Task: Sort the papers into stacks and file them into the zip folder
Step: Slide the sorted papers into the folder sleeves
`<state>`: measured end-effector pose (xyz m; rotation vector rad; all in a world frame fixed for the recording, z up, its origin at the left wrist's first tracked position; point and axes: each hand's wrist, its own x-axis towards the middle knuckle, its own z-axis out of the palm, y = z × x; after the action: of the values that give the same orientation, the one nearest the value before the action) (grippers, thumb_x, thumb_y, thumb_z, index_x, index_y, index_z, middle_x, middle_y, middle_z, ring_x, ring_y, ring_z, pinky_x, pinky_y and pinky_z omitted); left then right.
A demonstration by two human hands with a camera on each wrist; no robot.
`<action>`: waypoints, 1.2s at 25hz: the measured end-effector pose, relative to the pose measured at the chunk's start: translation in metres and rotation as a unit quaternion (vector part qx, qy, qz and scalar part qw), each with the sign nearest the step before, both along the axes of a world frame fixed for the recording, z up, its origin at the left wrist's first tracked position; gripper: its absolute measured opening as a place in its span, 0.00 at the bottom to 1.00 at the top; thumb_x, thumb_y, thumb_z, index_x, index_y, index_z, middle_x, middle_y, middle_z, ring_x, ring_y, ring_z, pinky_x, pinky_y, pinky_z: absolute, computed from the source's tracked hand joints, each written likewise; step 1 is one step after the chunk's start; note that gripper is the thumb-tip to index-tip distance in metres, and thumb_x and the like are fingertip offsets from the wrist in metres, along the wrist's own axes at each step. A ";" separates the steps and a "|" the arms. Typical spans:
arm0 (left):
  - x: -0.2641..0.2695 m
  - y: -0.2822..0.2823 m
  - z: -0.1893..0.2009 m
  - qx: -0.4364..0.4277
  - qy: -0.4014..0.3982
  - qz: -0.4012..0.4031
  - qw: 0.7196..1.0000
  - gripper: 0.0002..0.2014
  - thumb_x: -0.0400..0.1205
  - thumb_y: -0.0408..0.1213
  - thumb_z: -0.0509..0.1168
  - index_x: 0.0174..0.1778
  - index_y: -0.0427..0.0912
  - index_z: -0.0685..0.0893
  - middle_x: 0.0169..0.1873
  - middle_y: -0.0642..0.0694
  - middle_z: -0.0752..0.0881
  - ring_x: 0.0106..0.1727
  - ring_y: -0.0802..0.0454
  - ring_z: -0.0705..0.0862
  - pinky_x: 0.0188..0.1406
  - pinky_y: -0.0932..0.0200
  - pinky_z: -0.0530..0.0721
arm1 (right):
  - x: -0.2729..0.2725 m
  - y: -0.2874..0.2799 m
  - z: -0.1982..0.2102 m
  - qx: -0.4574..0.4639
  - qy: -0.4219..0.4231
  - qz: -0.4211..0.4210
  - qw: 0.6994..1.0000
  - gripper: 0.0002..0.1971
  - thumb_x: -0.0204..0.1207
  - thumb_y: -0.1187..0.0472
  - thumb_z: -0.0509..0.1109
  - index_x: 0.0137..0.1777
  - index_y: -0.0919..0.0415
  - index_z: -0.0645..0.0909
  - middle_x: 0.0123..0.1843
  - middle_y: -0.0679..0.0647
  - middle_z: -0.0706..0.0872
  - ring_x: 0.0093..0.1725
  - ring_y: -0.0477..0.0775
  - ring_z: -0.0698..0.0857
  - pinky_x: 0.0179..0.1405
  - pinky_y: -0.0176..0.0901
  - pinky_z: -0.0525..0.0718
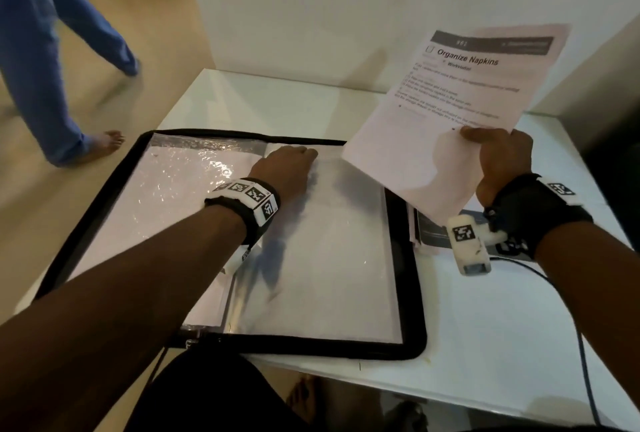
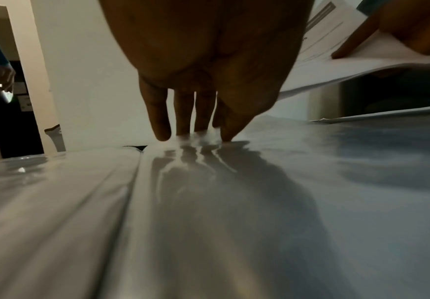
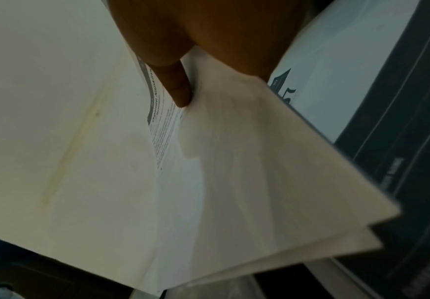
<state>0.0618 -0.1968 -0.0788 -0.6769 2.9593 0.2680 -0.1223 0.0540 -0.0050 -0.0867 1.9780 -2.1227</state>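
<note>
The black-edged zip folder (image 1: 412,275) lies open on the white table (image 1: 485,345), showing clear plastic sleeves (image 1: 329,258) with white sheets inside. My left hand (image 1: 304,154) is at the top edge of the right-hand sleeve (image 2: 234,202). Its fingers (image 2: 161,129) point down and the thumb presses the wrinkled film, pinching the edge. My right hand (image 1: 485,140) holds up a thin stack of papers (image 1: 450,95) headed "Organize Napkins" above the folder's right side, thumb (image 3: 181,95) on top of the stack (image 3: 259,161). The same raised stack (image 2: 349,66) shows at the upper right of the left wrist view.
More printed papers (image 1: 427,234) lie on the table just right of the folder, under my right wrist. A cable (image 1: 581,345) trails over the table's right front. A white wall (image 1: 311,15) stands behind the table. A barefoot person in blue trousers (image 1: 52,67) walks on the floor at left.
</note>
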 end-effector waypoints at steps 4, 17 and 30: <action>0.004 0.006 0.005 -0.023 0.041 0.022 0.999 0.18 0.85 0.34 0.61 0.72 0.42 0.74 0.59 0.36 0.84 0.63 0.31 0.82 0.54 0.39 0.83 | 0.000 -0.014 0.010 -0.015 -0.020 -0.029 0.999 0.08 0.75 0.69 0.76 0.47 0.55 0.85 0.42 0.47 0.90 0.34 0.48 0.86 0.33 0.38 0.84; -0.011 -0.019 0.026 0.053 -0.024 0.011 0.998 0.18 0.78 0.37 0.71 0.65 0.49 0.87 0.54 0.46 0.84 0.62 0.41 0.83 0.61 0.50 0.83 | -0.002 -0.063 0.042 -0.044 -0.009 -0.006 0.999 0.09 0.75 0.69 0.76 0.52 0.59 0.84 0.45 0.49 0.89 0.39 0.51 0.87 0.33 0.40 0.85; -0.006 -0.005 0.043 0.224 0.096 -0.005 0.970 0.06 0.72 0.46 0.68 0.44 0.54 0.81 0.46 0.52 0.91 0.51 0.45 0.88 0.56 0.40 0.87 | -0.017 -0.085 0.057 -0.081 0.037 0.012 0.996 0.09 0.76 0.71 0.75 0.49 0.56 0.83 0.46 0.49 0.90 0.41 0.50 0.89 0.32 0.35 0.86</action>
<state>0.0561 -0.2022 -0.0360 -0.6012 2.9059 1.0136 -0.1394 -0.0305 0.0523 -0.2190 1.8302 -2.2928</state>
